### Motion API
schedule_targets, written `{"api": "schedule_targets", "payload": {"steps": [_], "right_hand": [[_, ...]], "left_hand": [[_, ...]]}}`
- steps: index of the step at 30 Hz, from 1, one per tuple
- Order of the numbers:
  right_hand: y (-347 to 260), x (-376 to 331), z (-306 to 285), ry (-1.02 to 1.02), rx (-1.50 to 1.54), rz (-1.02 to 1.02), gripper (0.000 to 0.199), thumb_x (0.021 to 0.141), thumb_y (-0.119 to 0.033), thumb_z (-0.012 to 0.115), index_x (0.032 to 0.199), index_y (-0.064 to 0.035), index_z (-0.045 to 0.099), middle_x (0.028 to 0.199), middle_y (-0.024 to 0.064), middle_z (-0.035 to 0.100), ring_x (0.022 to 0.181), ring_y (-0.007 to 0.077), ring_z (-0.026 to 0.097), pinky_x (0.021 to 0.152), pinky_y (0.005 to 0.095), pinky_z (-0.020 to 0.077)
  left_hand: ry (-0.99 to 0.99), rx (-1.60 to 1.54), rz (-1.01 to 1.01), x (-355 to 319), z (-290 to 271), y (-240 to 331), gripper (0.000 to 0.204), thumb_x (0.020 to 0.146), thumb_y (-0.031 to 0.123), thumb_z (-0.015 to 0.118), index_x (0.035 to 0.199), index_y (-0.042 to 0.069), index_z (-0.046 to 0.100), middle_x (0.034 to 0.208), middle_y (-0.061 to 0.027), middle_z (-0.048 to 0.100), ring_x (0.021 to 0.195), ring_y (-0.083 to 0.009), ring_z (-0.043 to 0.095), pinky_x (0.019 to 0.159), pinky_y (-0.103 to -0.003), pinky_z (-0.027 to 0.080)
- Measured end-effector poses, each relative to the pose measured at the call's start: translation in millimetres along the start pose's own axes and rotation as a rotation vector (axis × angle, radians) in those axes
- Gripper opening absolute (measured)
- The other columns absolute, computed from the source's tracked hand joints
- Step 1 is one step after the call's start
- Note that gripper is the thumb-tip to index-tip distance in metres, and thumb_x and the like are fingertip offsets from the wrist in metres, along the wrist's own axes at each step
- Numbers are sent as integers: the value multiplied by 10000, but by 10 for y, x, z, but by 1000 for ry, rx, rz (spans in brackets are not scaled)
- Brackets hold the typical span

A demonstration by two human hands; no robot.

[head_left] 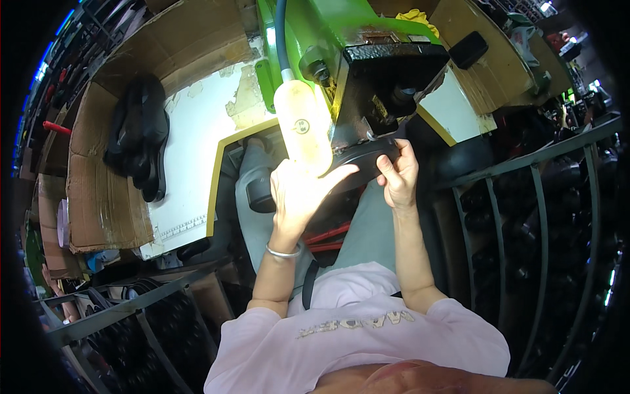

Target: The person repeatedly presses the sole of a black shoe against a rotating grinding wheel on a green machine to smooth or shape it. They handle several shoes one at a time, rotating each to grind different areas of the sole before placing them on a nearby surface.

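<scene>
A dark, curved black shoe sole [367, 155] sits at the lower end of the black machine head [394, 72], partly hidden by my hands. My right hand [399, 174] grips its right end, thumb on the near side and fingers curled around. My left hand [298, 197] is at its left side, strongly lit, with the thumb stretched along the sole; its other fingers are mostly hidden by the glare and the lamp. A pale yellow lamp [302, 121] on a blue-grey cable hangs just above my left hand. The contact between sole and machine is hidden.
The green machine body [321, 26] rises ahead. A white tabletop [190, 144] with yellow edging surrounds it. At left, a cardboard box [108, 177] stands beside stacked black soles [141, 131]. Metal racks [538, 217] with dark items flank me on both sides.
</scene>
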State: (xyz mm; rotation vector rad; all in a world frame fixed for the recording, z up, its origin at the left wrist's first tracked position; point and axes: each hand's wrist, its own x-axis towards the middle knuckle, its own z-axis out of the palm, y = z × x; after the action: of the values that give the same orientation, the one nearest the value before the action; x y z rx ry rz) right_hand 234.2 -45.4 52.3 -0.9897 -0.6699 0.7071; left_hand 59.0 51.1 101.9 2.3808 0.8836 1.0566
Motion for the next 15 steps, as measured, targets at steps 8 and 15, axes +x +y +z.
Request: {"api": "schedule_targets", "payload": {"steps": [8, 15], "right_hand": [[2, -20, 179, -39, 29, 174, 348, 831, -82, 740, 1086, -15, 513, 953, 49, 631, 685, 35, 561, 410, 153, 415], [7, -100, 318, -137, -204, 158, 285, 789, -53, 779, 975, -16, 566, 849, 23, 632, 646, 46, 555, 529, 190, 445]], "left_hand": [[-153, -85, -172, -14, -141, -170, 403, 663, 312, 877, 649, 38, 583, 535, -37, 499, 498, -142, 459, 500, -299, 394], [-212, -346, -395, -265, -165, -340, 284, 734, 216, 814, 903, 8, 721, 803, -132, 715, 672, -200, 681, 654, -311, 514]]}}
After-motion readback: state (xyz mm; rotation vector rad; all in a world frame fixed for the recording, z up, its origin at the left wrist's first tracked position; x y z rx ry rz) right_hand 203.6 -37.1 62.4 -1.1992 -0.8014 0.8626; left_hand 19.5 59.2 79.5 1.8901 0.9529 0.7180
